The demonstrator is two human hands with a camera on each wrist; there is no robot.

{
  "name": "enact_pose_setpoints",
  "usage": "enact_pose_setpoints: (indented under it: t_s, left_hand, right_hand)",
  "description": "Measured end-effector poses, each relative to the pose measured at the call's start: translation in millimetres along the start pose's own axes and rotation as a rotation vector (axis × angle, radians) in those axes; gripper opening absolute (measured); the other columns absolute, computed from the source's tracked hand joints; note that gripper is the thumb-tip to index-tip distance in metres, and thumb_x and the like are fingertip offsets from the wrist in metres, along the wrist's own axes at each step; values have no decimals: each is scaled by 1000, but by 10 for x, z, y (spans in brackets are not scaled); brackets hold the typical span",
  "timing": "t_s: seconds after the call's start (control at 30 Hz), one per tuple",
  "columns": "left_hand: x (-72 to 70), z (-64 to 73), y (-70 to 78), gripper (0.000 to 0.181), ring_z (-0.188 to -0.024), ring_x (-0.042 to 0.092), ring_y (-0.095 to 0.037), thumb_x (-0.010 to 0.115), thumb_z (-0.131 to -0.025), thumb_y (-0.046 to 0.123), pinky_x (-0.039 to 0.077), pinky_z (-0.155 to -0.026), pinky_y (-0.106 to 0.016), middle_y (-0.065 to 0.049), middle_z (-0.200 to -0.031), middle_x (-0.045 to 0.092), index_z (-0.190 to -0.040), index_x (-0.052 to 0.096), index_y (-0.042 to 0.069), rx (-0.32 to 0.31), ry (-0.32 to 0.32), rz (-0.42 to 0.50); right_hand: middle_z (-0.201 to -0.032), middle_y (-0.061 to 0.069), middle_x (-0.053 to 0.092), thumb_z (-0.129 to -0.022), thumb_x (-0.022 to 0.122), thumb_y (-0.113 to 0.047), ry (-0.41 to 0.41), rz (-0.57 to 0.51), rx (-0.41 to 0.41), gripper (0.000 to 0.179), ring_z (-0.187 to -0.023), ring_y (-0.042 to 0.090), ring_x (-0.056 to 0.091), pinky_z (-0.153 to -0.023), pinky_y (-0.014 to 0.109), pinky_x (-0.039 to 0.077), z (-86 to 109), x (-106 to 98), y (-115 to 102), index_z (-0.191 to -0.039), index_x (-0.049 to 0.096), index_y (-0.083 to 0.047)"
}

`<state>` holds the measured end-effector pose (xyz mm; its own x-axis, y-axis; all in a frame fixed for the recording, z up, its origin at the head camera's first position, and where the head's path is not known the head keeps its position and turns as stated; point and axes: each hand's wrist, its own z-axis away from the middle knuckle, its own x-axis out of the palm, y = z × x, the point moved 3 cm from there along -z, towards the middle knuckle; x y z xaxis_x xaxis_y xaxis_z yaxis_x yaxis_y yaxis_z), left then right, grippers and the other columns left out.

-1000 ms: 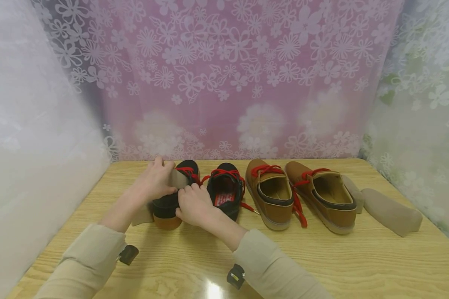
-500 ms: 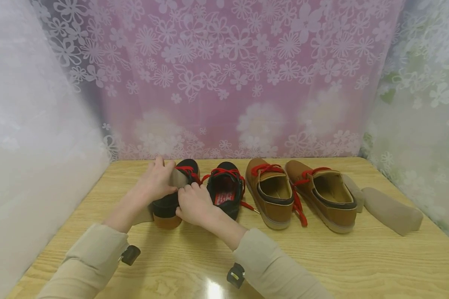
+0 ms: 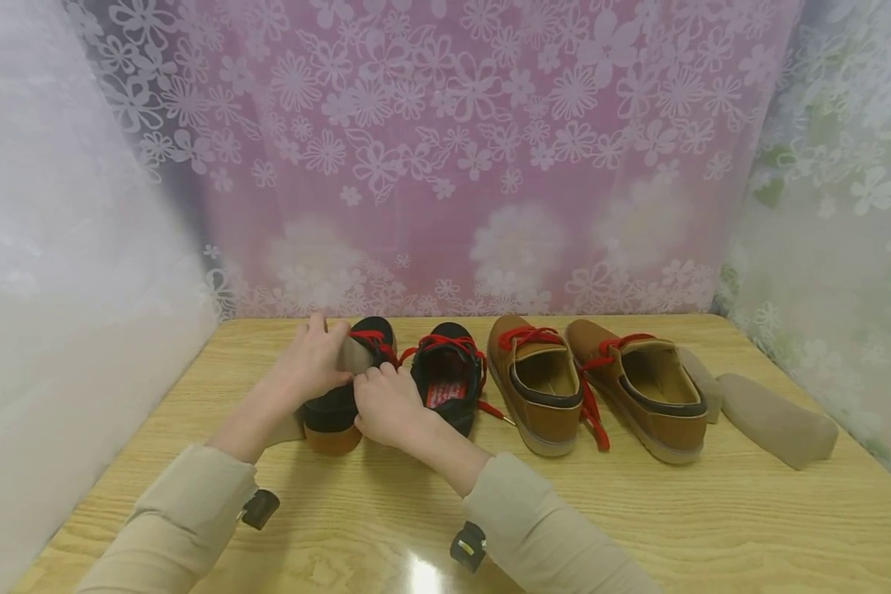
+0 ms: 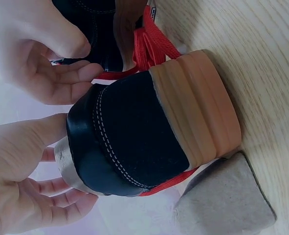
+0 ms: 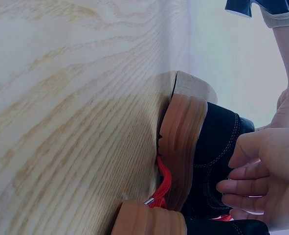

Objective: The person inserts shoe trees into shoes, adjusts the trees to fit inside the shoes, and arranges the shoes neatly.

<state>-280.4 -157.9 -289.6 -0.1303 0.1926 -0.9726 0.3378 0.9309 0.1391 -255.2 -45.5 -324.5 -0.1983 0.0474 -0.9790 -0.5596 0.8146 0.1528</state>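
In the head view, my left hand (image 3: 310,360) is over the opening of the leftmost black shoe (image 3: 331,415). Its fingers grip a grey-beige moulded shoe insert (image 4: 66,160) seated in the collar, as the left wrist view shows. On the shoe's right side, my right hand (image 3: 388,404) holds the collar, with fingertips against the dark upper in the right wrist view. Red laces (image 3: 374,338) cross the shoe's front. The insert's lower part is hidden inside the shoe.
A second black shoe (image 3: 462,410) stands just right of my right hand. Two brown shoes (image 3: 553,429) (image 3: 657,429) follow along the wooden table (image 3: 564,520). Another grey-beige insert (image 4: 227,200) lies left of the held shoe, and more inserts (image 3: 775,419) lie at far right.
Almost nothing differs. Both hands stay at the same black shoe, with the right hand's fingers shifting very slightly.
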Motion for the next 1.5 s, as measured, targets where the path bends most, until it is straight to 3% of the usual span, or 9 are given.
enact_pose_setpoints:
  t_s: [0.6, 1.5]
  left_hand:
    - [37, -31, -19, 64, -102, 45, -48, 79, -74, 19, 47, -74, -49, -29, -114, 37, -127, 47, 2, -49, -14, 35]
    - [64, -81, -43, 65, -95, 48, -44, 80, -73, 22, 47, -70, -46, -25, -108, 39, -125, 47, 1, -41, -4, 53]
  right_hand:
    - [-95, 1, 60, -83, 67, -34, -12, -15, -13, 32, -87, 18, 51, -73, 34, 43, 2, -5, 2, -105, 63, -10]
    - [-98, 2, 62, -84, 65, -28, -21, -45, -10, 29, -89, 19, 52, -76, 36, 43, -18, -31, 16, -106, 64, -10]
